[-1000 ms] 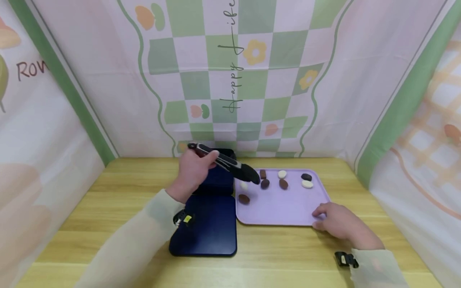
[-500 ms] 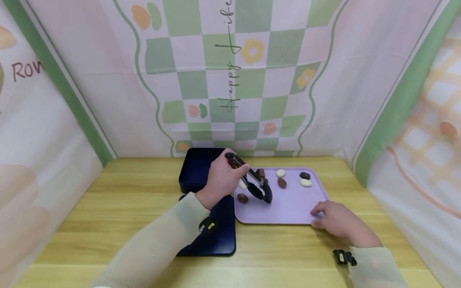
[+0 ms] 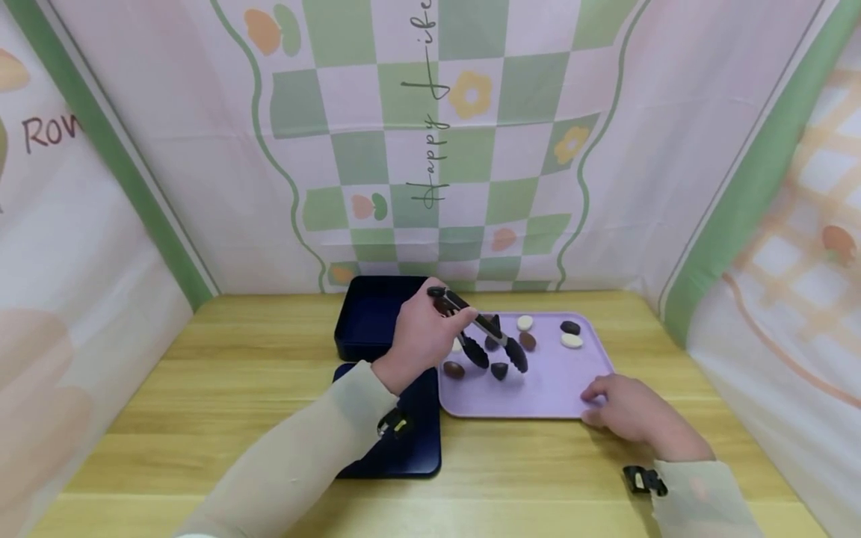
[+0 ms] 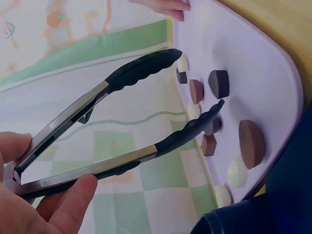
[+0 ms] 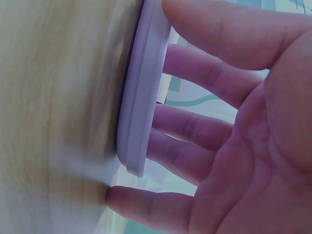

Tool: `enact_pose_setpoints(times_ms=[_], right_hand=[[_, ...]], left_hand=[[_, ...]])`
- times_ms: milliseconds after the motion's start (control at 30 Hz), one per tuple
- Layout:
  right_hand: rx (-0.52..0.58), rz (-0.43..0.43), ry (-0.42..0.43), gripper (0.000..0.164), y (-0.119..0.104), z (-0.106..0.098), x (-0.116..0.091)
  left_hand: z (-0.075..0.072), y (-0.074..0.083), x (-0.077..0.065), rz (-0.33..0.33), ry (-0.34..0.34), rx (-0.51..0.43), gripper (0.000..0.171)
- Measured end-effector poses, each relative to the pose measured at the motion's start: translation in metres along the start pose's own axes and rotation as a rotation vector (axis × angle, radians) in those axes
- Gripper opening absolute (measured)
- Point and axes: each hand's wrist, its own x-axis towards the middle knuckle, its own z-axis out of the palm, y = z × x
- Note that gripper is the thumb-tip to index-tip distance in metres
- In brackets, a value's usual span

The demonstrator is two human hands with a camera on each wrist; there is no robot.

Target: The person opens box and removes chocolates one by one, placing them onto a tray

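My left hand [image 3: 425,329] grips black-and-silver tongs [image 4: 66,117] over the left half of a lilac tray [image 3: 548,388]. The tongs' arms are spread apart. Between their black tips, in the head view, a dark chocolate piece [image 3: 499,370] sits on the tray. Around it lie several other pieces, among them a brown oval one [image 3: 454,370], a second brown one [image 3: 528,341], and a white one [image 3: 572,341]. At the tray's near right corner my right hand [image 3: 632,415] touches the rim, thumb and fingers fairly straight, the little finger down on the table.
An open dark blue box [image 3: 346,347] stands behind my left hand, left of the tray. Nearer me lies a flat dark blue lid [image 3: 420,448], partly under my left forearm. Patterned curtains [image 3: 464,164] close off the back and sides of the wooden table [image 3: 525,478].
The left hand has swung the tongs right, from over the box to the tray. Their tips have spread, and a dark chocolate piece now shows between them. The right hand stays at the corner.
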Motion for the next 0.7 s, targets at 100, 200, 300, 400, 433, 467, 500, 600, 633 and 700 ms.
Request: enact_pose_setpoints(times_ms=[100,200,300,400,433,467,500,600,633,700], right_hand=[[-0.003,0.002,0.001,0.028,0.001,0.000,0.000],[-0.003,-0.001,0.003,0.028,0.000,0.000,0.000],[0.001,-0.002,0.002,0.027,-0.001,0.000,0.000],[-0.002,0.003,0.001,0.028,-0.001,0.000,0.000],[-0.004,0.003,0.001,0.028,-0.001,0.000,0.000],[-0.006,0.004,0.001,0.028,-0.001,0.001,0.001],[-0.008,0.006,0.001,0.028,-0.001,0.001,0.001],[-0.012,0.011,-0.002,0.028,0.000,0.001,0.001],[-0.012,0.014,-0.004,0.028,0.000,0.001,0.001],[-0.011,0.017,-0.006,0.028,-0.001,0.001,0.001]], left_hand=[[-0.012,0.003,0.006,-0.029,0.031,-0.071,0.036],[-0.032,0.006,0.016,-0.045,0.101,-0.215,0.032],[-0.057,0.005,0.027,-0.017,0.188,-0.365,0.027],[-0.080,-0.002,0.036,0.011,0.251,-0.373,0.029],[-0.087,-0.005,0.038,0.009,0.265,-0.346,0.031],[-0.094,-0.010,0.039,-0.004,0.272,-0.319,0.034],[-0.100,-0.015,0.040,-0.024,0.276,-0.283,0.037],[-0.113,-0.033,0.043,-0.090,0.256,-0.269,0.042],[-0.115,-0.040,0.044,-0.111,0.249,-0.284,0.043],[-0.118,-0.054,0.045,-0.145,0.232,-0.343,0.044]])
